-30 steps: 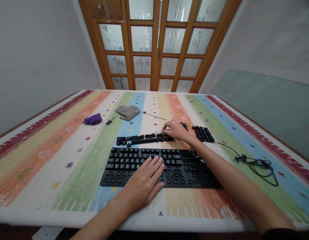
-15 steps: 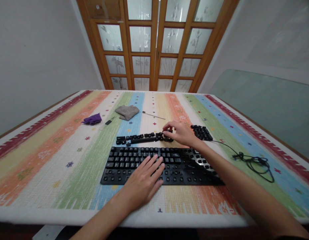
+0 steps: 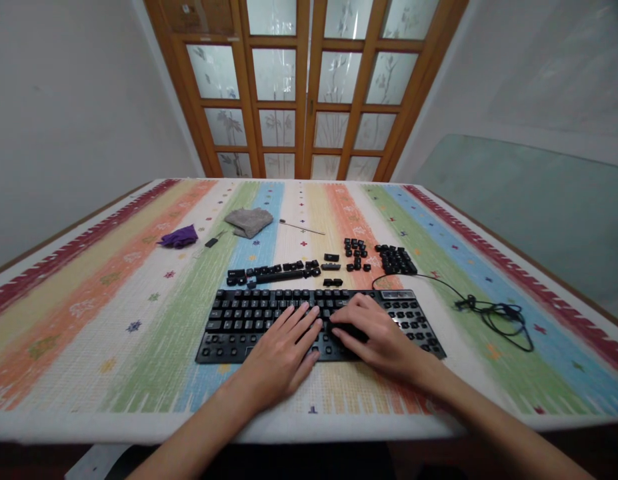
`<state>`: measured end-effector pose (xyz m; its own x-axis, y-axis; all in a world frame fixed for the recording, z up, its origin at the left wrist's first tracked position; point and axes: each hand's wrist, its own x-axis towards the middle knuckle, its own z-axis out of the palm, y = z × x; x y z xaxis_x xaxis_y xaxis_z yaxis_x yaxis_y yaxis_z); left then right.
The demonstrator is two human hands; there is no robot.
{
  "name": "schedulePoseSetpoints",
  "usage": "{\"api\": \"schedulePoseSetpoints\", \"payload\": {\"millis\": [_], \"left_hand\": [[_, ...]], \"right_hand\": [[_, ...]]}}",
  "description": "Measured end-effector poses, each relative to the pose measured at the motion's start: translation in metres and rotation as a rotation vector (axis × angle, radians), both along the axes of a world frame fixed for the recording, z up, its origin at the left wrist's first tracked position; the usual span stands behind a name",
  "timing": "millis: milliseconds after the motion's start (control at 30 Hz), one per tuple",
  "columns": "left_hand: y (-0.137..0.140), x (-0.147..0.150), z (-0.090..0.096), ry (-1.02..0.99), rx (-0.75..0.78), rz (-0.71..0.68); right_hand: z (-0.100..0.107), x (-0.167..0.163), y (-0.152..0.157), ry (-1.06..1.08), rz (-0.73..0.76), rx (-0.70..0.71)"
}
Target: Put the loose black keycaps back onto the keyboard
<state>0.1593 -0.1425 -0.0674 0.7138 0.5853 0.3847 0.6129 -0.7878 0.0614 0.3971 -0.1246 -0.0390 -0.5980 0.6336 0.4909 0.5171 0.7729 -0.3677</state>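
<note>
A black keyboard (image 3: 239,325) lies across the near part of the table. Its upper left rows carry keycaps, while the bottom rows and the right-hand block show bare key posts. My left hand (image 3: 285,350) rests flat on its middle, fingers stretched out. Over the right-centre part, my right hand (image 3: 373,328) pinches thumb and fingers together at a small dark keycap, mostly hidden by the fingertips. Behind the keyboard lie a row of loose keycaps (image 3: 263,271) with a long space bar (image 3: 280,277), a smaller cluster (image 3: 357,247) and a block of keycaps (image 3: 396,260).
Farther back are a purple cloth (image 3: 179,237), a grey cloth (image 3: 249,221), a small black tool (image 3: 212,242) and a thin rod (image 3: 303,227). A coiled black cable (image 3: 503,313) lies at the right on the striped tablecloth (image 3: 153,333).
My right hand has come back from the loose keycaps behind the keyboard to its right-centre rows, still pinching. My left hand stays on the keyboard. The view has shifted slightly.
</note>
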Motion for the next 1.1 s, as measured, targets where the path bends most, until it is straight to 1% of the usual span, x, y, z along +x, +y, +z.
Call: {"api": "schedulePoseSetpoints", "payload": {"millis": [200,467,567,800,1100], "left_hand": [[-0.001,0.0,0.002,0.008,0.002,0.008],[0.0,0.0,0.004,0.018,-0.005,0.0],[0.0,0.0,0.004,0.002,0.004,0.002],[0.0,0.0,0.004,0.023,0.017,0.005],[-0.001,0.0,0.008,0.029,0.005,0.012]], "right_hand": [[-0.008,-0.004,-0.004,-0.012,-0.037,0.088],[-0.011,-0.004,-0.002,0.029,-0.028,0.111],[-0.01,-0.005,-0.003,0.004,-0.039,0.094],[-0.01,-0.005,-0.003,-0.029,-0.046,0.116],[-0.011,-0.005,-0.003,-0.083,-0.014,0.179]]}}
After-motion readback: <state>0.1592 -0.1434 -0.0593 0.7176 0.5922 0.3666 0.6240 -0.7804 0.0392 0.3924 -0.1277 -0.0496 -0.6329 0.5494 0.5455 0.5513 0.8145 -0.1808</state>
